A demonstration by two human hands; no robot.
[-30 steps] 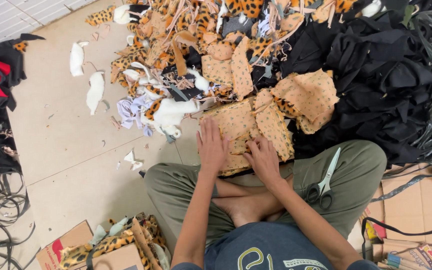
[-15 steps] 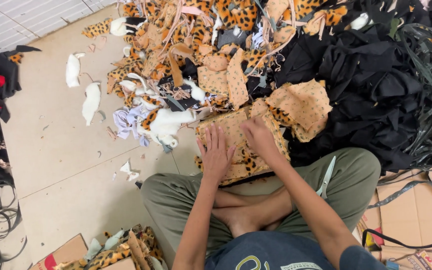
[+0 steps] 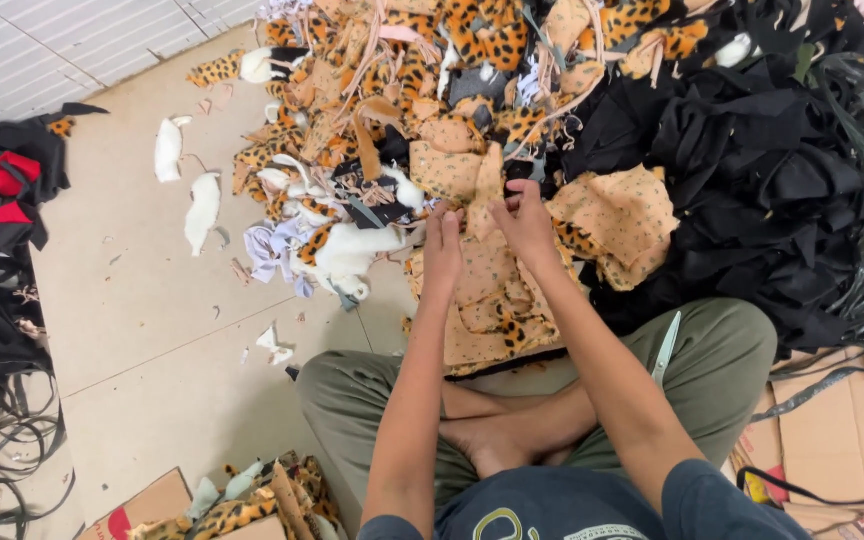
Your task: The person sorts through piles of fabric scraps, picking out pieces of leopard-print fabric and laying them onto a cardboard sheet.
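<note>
Left hand: my left hand point(image 3: 442, 243) pinches the near edge of the tan spotted cloth piece point(image 3: 457, 172).
Right hand: my right hand point(image 3: 524, 222) grips the same piece beside it.
Cloth piece: raised over the stack of cut pieces point(image 3: 492, 310) on the floor point(image 3: 142, 330).
Scissors: scissors point(image 3: 666, 347) rest on my right leg.
Beyond: black fabric heap point(image 3: 752, 170).

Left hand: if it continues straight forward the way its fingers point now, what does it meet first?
Probably the tan spotted fabric piece just beyond the left hand, then the leopard-print scrap heap; depth is unclear.
</note>
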